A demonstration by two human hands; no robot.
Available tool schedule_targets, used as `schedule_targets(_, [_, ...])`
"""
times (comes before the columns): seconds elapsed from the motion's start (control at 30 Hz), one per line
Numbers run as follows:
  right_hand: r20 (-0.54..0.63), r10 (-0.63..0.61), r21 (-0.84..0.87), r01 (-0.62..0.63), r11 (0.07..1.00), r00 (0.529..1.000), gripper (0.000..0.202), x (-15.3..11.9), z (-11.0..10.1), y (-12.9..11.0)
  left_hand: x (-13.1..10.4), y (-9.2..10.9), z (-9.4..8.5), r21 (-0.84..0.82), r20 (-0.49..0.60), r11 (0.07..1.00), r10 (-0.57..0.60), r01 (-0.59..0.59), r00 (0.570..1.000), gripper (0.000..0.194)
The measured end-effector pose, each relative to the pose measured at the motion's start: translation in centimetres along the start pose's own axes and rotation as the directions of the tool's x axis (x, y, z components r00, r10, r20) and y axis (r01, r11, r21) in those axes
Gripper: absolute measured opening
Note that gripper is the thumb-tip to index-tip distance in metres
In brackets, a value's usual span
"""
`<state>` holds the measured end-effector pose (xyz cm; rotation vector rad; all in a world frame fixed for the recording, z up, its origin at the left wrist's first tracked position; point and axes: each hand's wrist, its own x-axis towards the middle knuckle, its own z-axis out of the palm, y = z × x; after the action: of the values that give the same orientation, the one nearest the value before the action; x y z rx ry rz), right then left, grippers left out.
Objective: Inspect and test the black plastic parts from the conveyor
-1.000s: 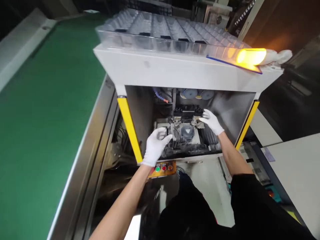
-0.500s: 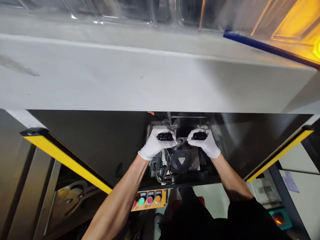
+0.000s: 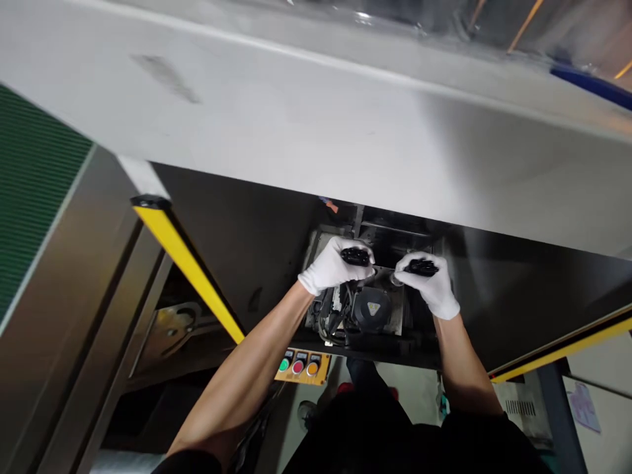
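The machine (image 3: 306, 112) fills more of the view than a second ago, and in the last half second the view has tipped, so its front slopes down to the right and the green belt (image 3: 34, 191) shows at the left edge; inside, the left hand (image 3: 330, 266) and right hand (image 3: 434, 288), both white-gloved, sit slightly further right over the bed (image 3: 397, 315). A second ago two black parts stood towards the back and the left hand held nothing; now each hand is curled around one, the left part (image 3: 355, 256) and the right part (image 3: 421, 267), held well apart and just behind the round cap (image 3: 364, 317). For the work, I judge this to mean both parts are under control at once; whether they hang free or touch something below, the gloves hide. Around this, pale floor (image 3: 415, 385) shows past the bed, a clear tray (image 3: 345, 8) blurs along the top, a yellow left bar (image 3: 190, 270) and right bar (image 3: 563, 349) flank the opening, a marked paper (image 3: 584, 405) lies at lower right, the button box (image 3: 305, 375) juts out beside the left forearm, and a small orange nozzle (image 3: 332, 206) pokes in behind the hands
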<state>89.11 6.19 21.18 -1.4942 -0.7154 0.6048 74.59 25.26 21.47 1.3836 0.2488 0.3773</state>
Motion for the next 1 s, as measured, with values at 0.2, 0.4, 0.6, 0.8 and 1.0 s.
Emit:
schedule_targets(0.2, [0.055, -0.147, -0.222, 0.156, 0.963, 0.988, 0.017, 0.2, -0.1, -5.2, -2.4, 5.0, 0.4, -0.138, -0.040, 0.959, 0.245, -0.248, 0.969, 0.034])
schedule_targets(0.4, [0.420, 0.114, -0.405, 0.073, 0.911, 0.900, 0.018, -6.4, 2.8, -4.1, -21.4, -2.7, 4.9, -0.177, -0.240, 0.968, -0.216, 0.176, 0.946, 0.042])
schedule_targets(0.6, [0.800, 0.394, -0.486, 0.103, 0.868, 0.452, 0.028, -17.3, 15.4, 4.1, -49.6, -11.4, 9.2, -0.412, -0.860, 0.870, -0.470, 0.272, 0.199, 0.048])
schedule_targets(0.8, [0.973, 0.220, -0.161, 0.480, 0.863, -0.069, 0.020, -35.6, 33.5, 6.6, -74.8, -14.2, 10.7, -0.442, -0.885, 0.853, -0.364, 0.278, -0.290, 0.056])
schedule_targets(1.0, [0.834, 0.370, 0.178, 0.833, 0.524, -0.410, 0.028, -51.2, 49.3, 10.1, -84.9, -18.0, 4.5, -0.349, -0.933, 0.860, -0.283, 0.373, -0.221, 0.043])
